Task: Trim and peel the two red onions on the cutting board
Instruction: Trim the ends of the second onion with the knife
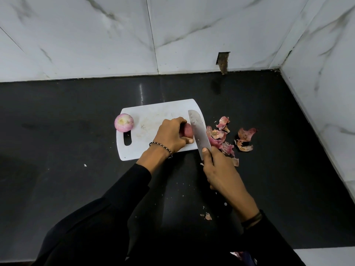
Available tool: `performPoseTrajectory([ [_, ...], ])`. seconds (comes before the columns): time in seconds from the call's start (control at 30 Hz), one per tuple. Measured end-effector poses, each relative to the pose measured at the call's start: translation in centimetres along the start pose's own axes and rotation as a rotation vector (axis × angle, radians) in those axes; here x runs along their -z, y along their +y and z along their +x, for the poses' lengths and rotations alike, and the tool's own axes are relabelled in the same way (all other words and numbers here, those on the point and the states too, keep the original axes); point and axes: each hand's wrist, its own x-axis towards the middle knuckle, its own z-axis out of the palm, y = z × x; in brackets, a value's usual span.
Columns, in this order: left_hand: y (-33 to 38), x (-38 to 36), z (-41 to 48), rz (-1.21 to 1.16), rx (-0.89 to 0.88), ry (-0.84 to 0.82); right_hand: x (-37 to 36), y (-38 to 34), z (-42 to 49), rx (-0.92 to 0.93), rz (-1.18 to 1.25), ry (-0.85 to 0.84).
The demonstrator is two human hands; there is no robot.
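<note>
— On the cutting board [153,116], what do I log?
— Left hand [171,135] curls round the unpeeled red onion [186,131]; right hand [219,169] grips the knife [197,129], blade against it.
— Second onion [124,122]?
— Peeled, at the board's left edge; skins [217,134] beside the board.

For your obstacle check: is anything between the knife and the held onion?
Nothing visible: the knife in the right hand sits against the onion, which the left hand grips left of the blade.
</note>
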Motion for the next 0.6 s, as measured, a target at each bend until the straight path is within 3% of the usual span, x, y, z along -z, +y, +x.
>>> performPoseTrajectory([
  [0.33,0.5,-0.4,-0.3,0.139,0.001,-0.050,-1.4,-1.5,1.0,0.076,-0.154,0.082],
  [0.6,1.9,0.3,-0.5,0.207,-0.078,-0.079,-0.6,-1.8,1.0,0.041,-0.258,0.014],
])
